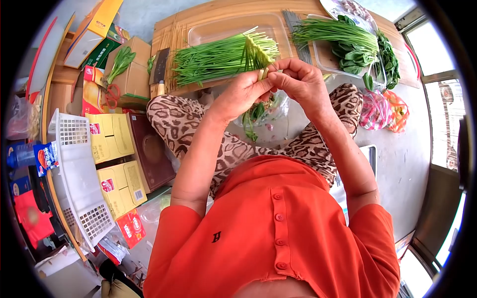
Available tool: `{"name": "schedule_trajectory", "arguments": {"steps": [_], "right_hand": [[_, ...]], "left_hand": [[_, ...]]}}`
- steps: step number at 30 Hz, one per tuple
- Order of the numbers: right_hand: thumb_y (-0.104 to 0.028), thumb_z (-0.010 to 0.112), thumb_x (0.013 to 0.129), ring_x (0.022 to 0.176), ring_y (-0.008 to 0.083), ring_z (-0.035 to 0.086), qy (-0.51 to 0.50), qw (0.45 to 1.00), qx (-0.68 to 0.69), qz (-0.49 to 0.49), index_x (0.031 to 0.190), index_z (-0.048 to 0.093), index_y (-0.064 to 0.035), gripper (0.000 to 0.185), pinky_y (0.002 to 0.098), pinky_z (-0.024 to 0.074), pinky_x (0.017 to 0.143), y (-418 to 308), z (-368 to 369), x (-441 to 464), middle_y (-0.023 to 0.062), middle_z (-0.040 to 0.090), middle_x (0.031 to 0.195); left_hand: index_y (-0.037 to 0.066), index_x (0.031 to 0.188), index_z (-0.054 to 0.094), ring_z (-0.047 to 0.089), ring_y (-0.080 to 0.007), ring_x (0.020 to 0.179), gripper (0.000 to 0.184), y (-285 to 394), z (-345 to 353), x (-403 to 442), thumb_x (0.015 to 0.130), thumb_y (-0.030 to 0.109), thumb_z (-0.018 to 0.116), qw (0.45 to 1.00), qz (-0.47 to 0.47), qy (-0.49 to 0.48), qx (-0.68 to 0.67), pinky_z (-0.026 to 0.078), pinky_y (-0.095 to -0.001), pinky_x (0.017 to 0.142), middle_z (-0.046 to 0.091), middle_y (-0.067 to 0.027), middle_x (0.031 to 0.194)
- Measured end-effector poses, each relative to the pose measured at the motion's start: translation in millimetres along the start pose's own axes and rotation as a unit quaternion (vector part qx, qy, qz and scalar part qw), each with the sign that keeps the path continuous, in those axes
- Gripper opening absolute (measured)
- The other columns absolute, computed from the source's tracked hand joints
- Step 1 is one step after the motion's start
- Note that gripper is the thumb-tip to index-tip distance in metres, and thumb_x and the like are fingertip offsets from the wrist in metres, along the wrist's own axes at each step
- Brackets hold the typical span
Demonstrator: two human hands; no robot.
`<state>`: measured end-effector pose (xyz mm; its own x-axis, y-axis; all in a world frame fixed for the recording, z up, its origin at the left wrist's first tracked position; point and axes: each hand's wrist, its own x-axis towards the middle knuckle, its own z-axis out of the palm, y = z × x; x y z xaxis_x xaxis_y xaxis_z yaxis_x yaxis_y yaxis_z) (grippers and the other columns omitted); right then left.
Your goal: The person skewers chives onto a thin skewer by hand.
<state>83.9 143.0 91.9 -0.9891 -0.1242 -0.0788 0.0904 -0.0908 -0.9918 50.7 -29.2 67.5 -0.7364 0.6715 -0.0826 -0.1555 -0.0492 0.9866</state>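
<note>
Both my hands meet above my lap, at the near edge of the wooden table. My left hand (pixel 241 95) is closed around some garlic chives (pixel 256 51), whose pale cut ends show by the thumb and whose green lengths fan upward. My right hand (pixel 300 84) pinches at the same chives, thumb and fingertips together, touching the left. A thin stick seems to run through them, mostly hidden by the fingers. Behind the hands, a clear plastic tray (pixel 238 33) holds a thick pile of chives (pixel 213 58). A cleaver (pixel 160 67) lies left of it.
Bamboo skewers (pixel 171 37) and metal skewers (pixel 296 32) flank the tray. Another tray at right holds chives (pixel 335 34) and leafy greens (pixel 348 55). Scraps lie in a plastic bag (pixel 276 109) below the table. Yellow boxes (pixel 110 138) and a white basket (pixel 82 184) stand left.
</note>
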Motion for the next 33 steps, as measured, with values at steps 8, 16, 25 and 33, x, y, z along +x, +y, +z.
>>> {"name": "schedule_trajectory", "arguments": {"steps": [8,16,25,33], "right_hand": [[-0.010,0.062,0.087,0.061,0.0072,0.059,-0.018,1.000,-0.018,0.010,0.094,0.061,0.0011,0.013,0.0179,0.0427,0.053,3.6,-2.4,0.1,0.0040,0.065,0.075],[-0.015,0.063,0.087,0.052,0.0012,0.043,0.019,1.000,0.003,0.010,0.090,0.062,-0.0030,0.012,0.0169,0.0310,0.046,10.7,-10.2,4.2,-0.0039,0.058,0.066],[-0.017,0.060,0.089,0.046,-0.0003,0.031,0.053,0.998,-0.006,0.017,0.092,0.062,-0.0045,0.013,0.0176,0.0202,0.042,13.5,-8.3,2.5,-0.0094,0.042,0.056],[-0.018,0.060,0.090,0.050,0.0004,0.037,-0.011,0.998,-0.039,0.048,0.093,0.064,-0.0024,0.017,0.0179,0.0280,0.045,4.7,-21.1,-29.6,-0.0067,0.048,0.059]], "left_hand": [[0.002,0.093,0.057,0.044,-0.0046,0.063,0.023,-2.7,5.2,1.4,0.097,0.023,0.049,0.999,-0.028,-0.021,0.023,0.034,-0.0189,0.054,0.053,0.0018,0.078],[0.002,0.102,0.058,0.051,-0.0084,0.062,0.024,-10.6,3.8,-3.4,0.097,0.024,0.048,0.991,-0.004,0.027,-0.132,0.040,-0.0199,0.055,0.059,-0.0020,0.082],[0.003,0.097,0.059,0.044,-0.0045,0.054,0.015,-14.9,-1.3,-0.7,0.086,0.012,0.064,0.975,0.041,0.137,-0.167,0.030,-0.0172,0.045,0.058,0.0004,0.080],[0.003,0.103,0.063,0.044,-0.0063,0.053,0.020,-13.7,-41.2,-1.7,0.088,0.016,0.062,0.943,0.078,0.236,-0.222,0.031,-0.0204,0.044,0.059,-0.0002,0.078]]}}
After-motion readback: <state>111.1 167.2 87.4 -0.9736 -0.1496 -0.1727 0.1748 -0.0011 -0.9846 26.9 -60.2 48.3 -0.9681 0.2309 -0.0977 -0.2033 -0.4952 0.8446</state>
